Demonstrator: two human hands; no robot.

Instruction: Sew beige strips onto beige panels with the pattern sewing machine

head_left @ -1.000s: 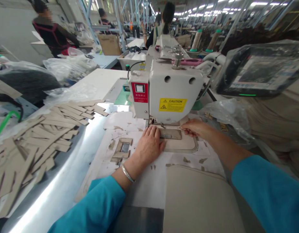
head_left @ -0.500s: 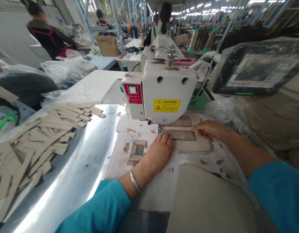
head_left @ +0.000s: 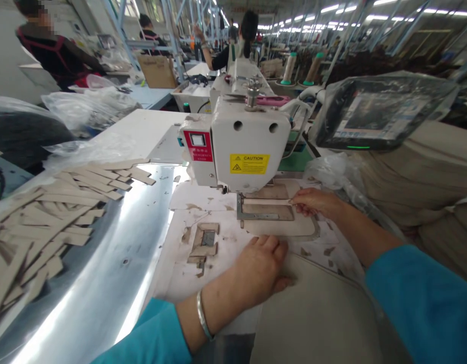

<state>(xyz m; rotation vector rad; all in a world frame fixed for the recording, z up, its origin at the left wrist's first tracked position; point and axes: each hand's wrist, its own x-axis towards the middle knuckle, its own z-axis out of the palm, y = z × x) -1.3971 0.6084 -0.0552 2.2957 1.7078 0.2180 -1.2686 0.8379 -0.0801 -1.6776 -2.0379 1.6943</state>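
Observation:
My right hand [head_left: 315,203], fingers pinched, holds the right end of a narrow pale fabric strip [head_left: 267,201]. The strip lies across a beige fabric piece [head_left: 279,228] under the sewing machine head [head_left: 252,144]. An L-shaped metal bracket [head_left: 256,216] sits at the strip's left end and runs along its near side. My left hand [head_left: 258,270] is lower, by the upper left edge of a large beige fabric panel [head_left: 317,313]. Its thumb stands apart from the bent fingers, and nothing shows in it.
Many loose beige strips [head_left: 62,212] lie in a pile on the left beside a shiny metal plate [head_left: 142,227]. A plastic-wrapped control screen [head_left: 385,111] juts out at the right, near stacked fabric [head_left: 419,167]. Co-workers sit further back.
My left hand has left the bracket and come nearer, down to the large panel. My right hand keeps its pinch on the strip. The whole view has shifted slightly.

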